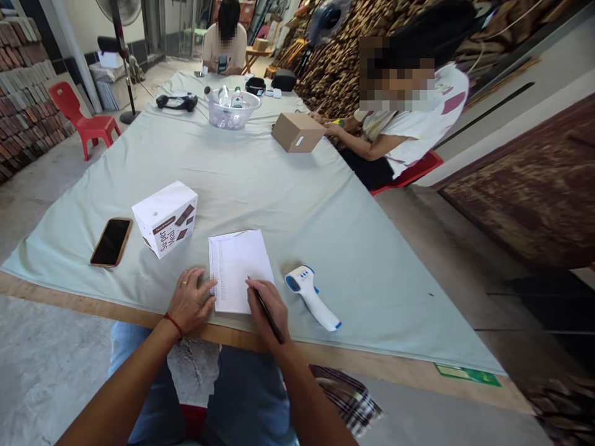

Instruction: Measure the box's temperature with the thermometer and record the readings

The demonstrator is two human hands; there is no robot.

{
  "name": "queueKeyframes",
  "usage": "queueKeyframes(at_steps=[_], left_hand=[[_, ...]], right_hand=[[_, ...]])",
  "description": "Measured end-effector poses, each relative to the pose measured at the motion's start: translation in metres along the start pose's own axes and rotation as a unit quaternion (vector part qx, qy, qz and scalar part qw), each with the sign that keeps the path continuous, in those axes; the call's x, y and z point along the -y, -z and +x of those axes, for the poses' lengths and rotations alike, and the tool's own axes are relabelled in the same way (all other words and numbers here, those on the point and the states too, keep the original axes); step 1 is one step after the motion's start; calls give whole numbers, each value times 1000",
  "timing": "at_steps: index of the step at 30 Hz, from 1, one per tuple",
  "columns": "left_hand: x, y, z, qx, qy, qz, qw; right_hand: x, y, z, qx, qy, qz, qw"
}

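A white notepad [244, 266] with a column of small writing down its left side lies at the near edge of the table. My right hand [269, 310] is closed around a dark pen [268, 316], its tip at the page. Fingers spread, my left hand [191, 300] rests flat with its fingertips at the pad's left edge. To the right of the pad lies a white and blue infrared thermometer [313, 298]. A white printed box [166, 218] stands to the left, beside a dark-screened phone [111, 241].
A pale green cloth [223, 179] covers the table. Farther back are a cardboard box [298, 132], a clear plastic basket [230, 118] with bottles, and a black headset-like object [176, 102]. One person sits at the right side, another at the far end. A red chair [83, 118] stands left.
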State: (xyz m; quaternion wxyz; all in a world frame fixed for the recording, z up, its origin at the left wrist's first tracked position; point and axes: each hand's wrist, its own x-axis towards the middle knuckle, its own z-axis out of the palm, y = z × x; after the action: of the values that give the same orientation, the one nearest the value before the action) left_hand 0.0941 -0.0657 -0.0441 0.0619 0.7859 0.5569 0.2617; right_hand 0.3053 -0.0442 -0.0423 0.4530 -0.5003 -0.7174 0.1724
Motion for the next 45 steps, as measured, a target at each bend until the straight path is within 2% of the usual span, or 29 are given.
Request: queueKeyframes(at_steps=[6,9,11,14,18,22,25,31,42,45], left_hand=[[-4,1,1,31,13,33,999],[-5,3,2,44,19,36,998],[-5,4,2,41,23,35,998],[-3,3,-2,27,24,30,999],[1,-2,-5,7,24,35,999],[3,-2,-5,0,21,36,999],[2,0,-4,10,23,37,999],[2,1,-3,21,27,42,999],[2,0,-4,14,26,40,999],[2,0,-4,12,26,37,999]], right_hand=[[-56,8,33,106,69,-187,974],[-68,7,40,152,115,-247,950],[-71,7,39,159,135,-271,940],[-76,7,32,133,149,-273,941],[-87,10,21,57,149,-241,957],[-90,27,16,-36,162,-219,961],[-89,44,16,-82,153,-232,957],[-96,63,12,-104,131,-247,955],[-101,52,-5,-101,43,-230,967],[-103,51,-7,-99,38,-223,969]])
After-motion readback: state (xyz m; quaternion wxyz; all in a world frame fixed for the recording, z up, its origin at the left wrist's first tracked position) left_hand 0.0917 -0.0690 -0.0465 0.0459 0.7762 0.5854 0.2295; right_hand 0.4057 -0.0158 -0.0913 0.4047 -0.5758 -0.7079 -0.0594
